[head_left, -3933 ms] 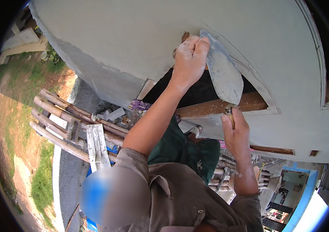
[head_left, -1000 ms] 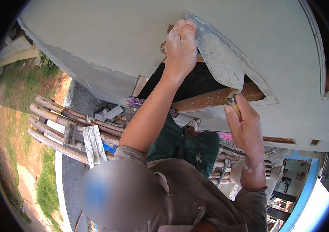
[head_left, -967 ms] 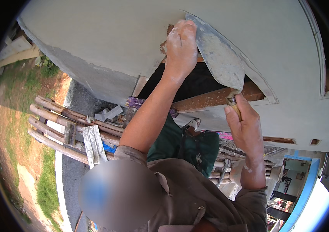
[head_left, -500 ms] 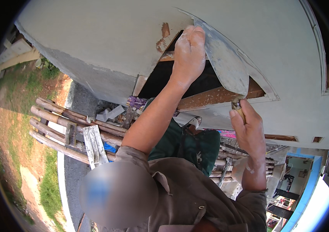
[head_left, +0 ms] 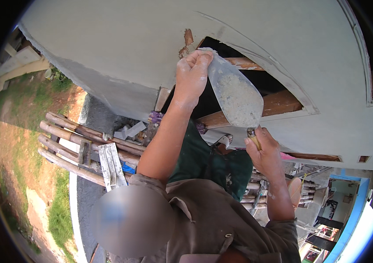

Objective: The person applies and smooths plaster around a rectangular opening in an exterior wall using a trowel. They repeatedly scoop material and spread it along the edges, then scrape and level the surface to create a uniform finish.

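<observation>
My right hand (head_left: 266, 154) is wrapped around the wooden handle of a trowel (head_left: 238, 100). The broad, rounded metal blade is smeared with pale grey plaster. At the far end of the blade, my left hand (head_left: 192, 75) pinches the tip, its fingers closed and dusted white. Both hands hold the trowel up in front of a dark opening in a whitish wall (head_left: 129, 39). A wooden frame (head_left: 283, 103) lines the opening's lower edge. Along its curved upper right edge the wall carries fresh-looking grey streaks.
Below left, bamboo poles (head_left: 70, 168) form a scaffold, with a pale, plaster-stained board (head_left: 110, 165) lying across them. Broken blocks (head_left: 130, 130) lie near the wall's foot. Grass and bare soil (head_left: 29, 162) spread at the left. A blue door frame (head_left: 353, 210) stands at the lower right.
Both hands have drawn the trowel down and left, off the curved edge. The blade has tilted, showing its plaster-covered face, and more of the dark opening is visible.
</observation>
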`<action>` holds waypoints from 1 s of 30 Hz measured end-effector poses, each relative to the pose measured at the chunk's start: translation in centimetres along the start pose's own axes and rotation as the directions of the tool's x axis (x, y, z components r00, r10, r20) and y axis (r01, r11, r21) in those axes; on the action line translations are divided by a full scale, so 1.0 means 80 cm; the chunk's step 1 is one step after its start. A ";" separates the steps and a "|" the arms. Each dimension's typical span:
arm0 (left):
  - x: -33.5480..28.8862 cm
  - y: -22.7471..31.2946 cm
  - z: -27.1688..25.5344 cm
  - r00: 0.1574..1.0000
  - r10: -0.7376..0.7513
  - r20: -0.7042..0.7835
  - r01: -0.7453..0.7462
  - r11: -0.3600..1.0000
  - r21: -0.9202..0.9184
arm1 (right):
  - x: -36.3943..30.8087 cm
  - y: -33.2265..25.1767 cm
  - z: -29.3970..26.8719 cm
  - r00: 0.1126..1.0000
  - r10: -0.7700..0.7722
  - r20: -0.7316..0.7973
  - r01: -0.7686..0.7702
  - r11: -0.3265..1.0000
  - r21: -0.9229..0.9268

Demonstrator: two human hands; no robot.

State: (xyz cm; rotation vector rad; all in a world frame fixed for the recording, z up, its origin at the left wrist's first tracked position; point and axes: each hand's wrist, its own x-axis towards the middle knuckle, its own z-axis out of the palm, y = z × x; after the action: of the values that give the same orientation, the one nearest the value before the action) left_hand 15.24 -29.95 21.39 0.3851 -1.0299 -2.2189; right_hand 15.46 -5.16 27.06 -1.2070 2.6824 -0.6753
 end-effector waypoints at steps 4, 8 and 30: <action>0.014 0.011 -0.066 0.937 0.065 -0.344 -0.074 0.997 -0.011 | 0.002 0.002 0.025 1.000 -0.011 0.024 0.010 0.998 0.062; 0.011 0.003 -0.093 0.888 0.234 -0.397 -0.160 0.964 0.212 | 0.022 -0.006 0.041 0.992 -0.074 -0.104 0.088 0.987 0.132; 0.024 0.016 0.013 0.935 0.351 0.042 -0.350 0.906 0.239 | 0.060 -0.009 0.045 0.971 -0.054 -0.233 0.084 0.989 0.120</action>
State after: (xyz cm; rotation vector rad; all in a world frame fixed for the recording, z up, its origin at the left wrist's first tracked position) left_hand 13.86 -31.23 23.09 0.2808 -1.2671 -1.7771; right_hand 13.75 -10.39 24.54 -1.2650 2.7339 -1.0422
